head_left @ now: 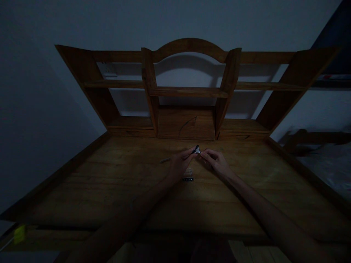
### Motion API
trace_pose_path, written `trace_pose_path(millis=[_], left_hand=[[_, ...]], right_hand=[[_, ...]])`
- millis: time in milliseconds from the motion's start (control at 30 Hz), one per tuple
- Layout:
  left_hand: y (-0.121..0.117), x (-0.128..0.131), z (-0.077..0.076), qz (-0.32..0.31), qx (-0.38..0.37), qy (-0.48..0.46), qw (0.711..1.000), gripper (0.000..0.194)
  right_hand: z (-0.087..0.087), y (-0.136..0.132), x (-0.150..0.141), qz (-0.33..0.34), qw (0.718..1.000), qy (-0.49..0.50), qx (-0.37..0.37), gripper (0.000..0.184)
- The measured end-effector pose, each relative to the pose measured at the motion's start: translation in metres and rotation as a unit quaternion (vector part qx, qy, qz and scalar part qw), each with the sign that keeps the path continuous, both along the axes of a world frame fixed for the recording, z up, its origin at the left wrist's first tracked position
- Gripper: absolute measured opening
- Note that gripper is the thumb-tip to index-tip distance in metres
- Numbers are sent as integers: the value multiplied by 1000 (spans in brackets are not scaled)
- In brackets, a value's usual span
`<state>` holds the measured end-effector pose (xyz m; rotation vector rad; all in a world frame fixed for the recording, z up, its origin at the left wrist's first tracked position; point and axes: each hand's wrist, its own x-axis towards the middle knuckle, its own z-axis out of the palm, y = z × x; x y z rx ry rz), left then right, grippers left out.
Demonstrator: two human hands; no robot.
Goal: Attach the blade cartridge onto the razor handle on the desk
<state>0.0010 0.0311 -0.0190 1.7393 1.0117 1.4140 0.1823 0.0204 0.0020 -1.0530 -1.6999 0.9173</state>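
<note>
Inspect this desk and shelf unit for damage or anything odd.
One oddity: a thin dark curved line runs across the lower middle panel of the shelf unit, interrupting its plain wood. Crack or cord, I can't tell.

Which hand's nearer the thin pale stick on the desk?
Left. The left hand is immediately right of the stick in view; contact unclear. The right hand is farther right, beyond the small black-and-silver item.

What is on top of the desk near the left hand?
A small dark strip and a slim pale item lie on the desk near the left hand. Whatever that hand covers cannot be seen.
</note>
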Motion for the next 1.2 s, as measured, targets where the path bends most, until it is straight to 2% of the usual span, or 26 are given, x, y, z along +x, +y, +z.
trace_pose_path(millis=[267, 433, 633, 900, 1200], left_hand=[[-1, -1, 1, 1, 24, 24, 999, 32], [-3, -1, 3, -3, 24, 32, 999, 34], [-4, -1, 5, -16, 3, 14, 1000, 33], [-5, 1, 7, -34, -56, -63, 996, 35], [-5, 1, 7, -14, -33, -33, 999, 30]], right_hand=[[-5, 2, -1, 14, 999, 25, -32, 42], [-4, 2, 0, 14, 999, 22, -19, 41], [2, 0, 1, 25, 999, 19, -12, 39], [4, 0, 1, 22, 999, 20, -11, 39], [4, 0, 1, 9, 1000, -2, -18, 42]])
